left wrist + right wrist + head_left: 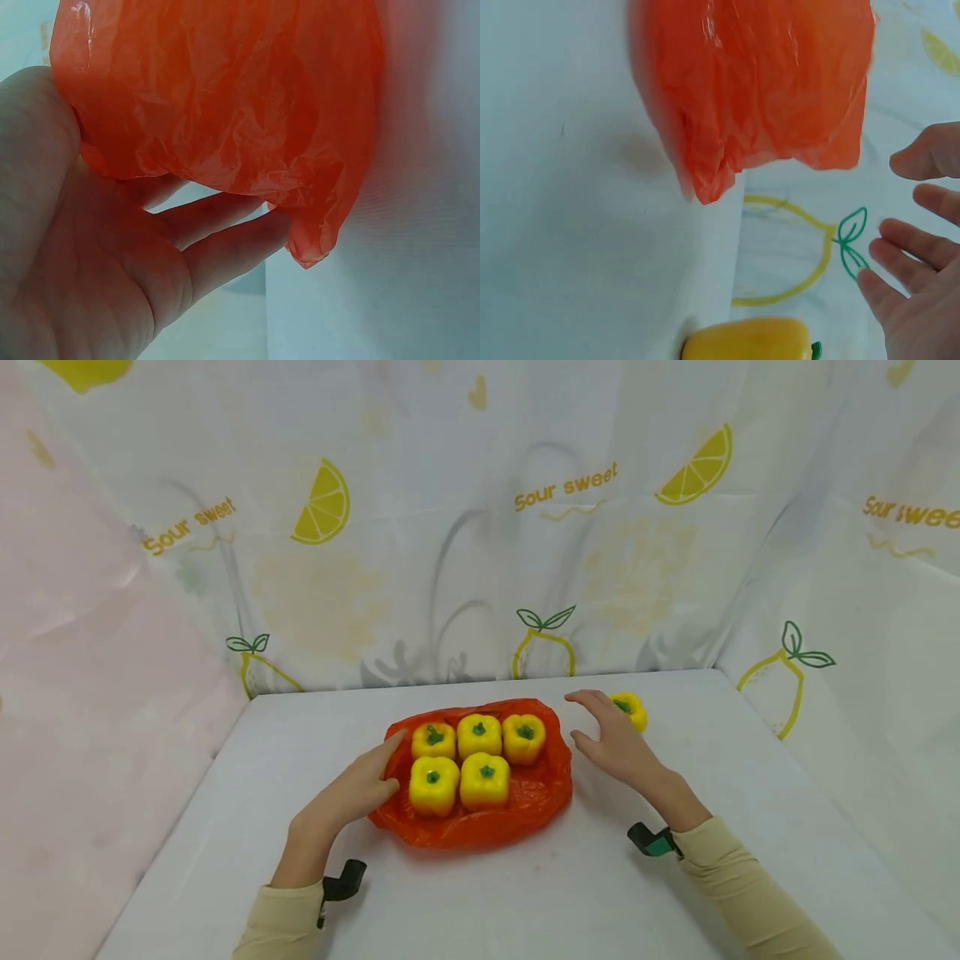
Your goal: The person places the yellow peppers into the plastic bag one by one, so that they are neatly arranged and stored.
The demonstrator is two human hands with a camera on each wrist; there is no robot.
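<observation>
Several yellow bell peppers (484, 782), with green stems, sit upright in two rows inside an open red plastic bag (517, 827). At the bag's left side my left hand (356, 792) touches the plastic, thumb toward me and fingers along the rim. In the left wrist view those fingers (232, 244) are extended and partly hidden behind the bag (240, 112). My right hand (618, 745) hovers to the right of the bag, apart from it, fingers loosely bent and holding nothing. Just beyond it lies a single yellow bell pepper (630, 710), partly covered by the hand.
The bag rests on a white table (525, 910). A white curtain (420, 593) printed with lemons hangs along the back edge and right side, and a pinkish cloth (97, 710) hangs on the left. Each wrist carries a dark camera mount (345, 881).
</observation>
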